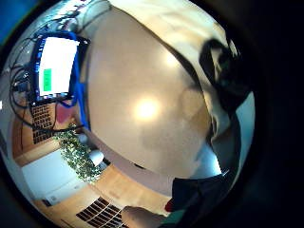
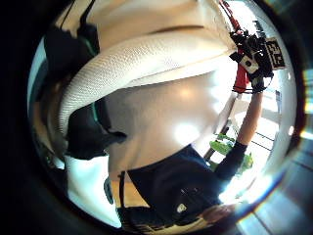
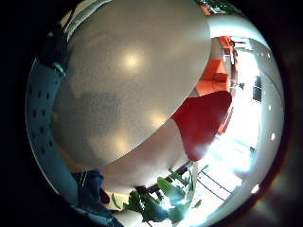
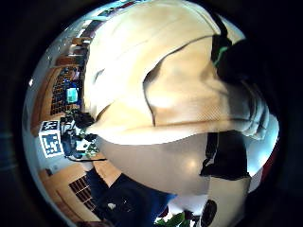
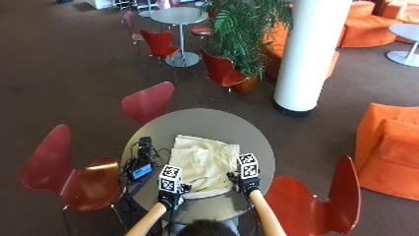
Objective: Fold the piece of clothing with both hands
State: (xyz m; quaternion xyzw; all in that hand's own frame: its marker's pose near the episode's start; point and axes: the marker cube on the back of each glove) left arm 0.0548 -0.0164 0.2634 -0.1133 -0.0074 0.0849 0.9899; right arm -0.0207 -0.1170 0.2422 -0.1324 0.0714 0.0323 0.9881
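Round grey tabletop (image 5: pixel 216 123), smooth, slightly glossy. Cream garment (image 5: pixel 199 162) spread across it, soft knit, ribbed hem nearest me. My left hand (image 5: pixel 171 196) and right hand (image 5: pixel 246 185) each pinch a hem corner. Risk: uneven lift skews the fold; cloth may slide.
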